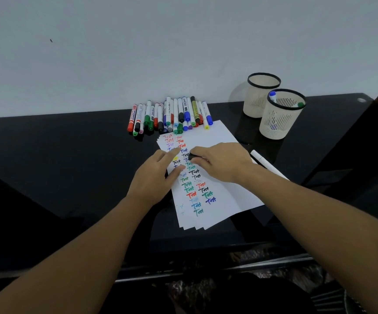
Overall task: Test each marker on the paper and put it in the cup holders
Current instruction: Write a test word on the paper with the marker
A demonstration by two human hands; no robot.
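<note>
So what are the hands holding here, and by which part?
The right hand grips a marker near its black tip end. The left hand holds nothing, its fingers resting on the paper.

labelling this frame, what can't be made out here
Head view only:
- Marker in the right hand: only a black end shows; fingers hide the rest.
- Rear cup: contents hidden by its wall.
- Marker pile: label print too small.
- Paper under the left hand: covered.
</note>
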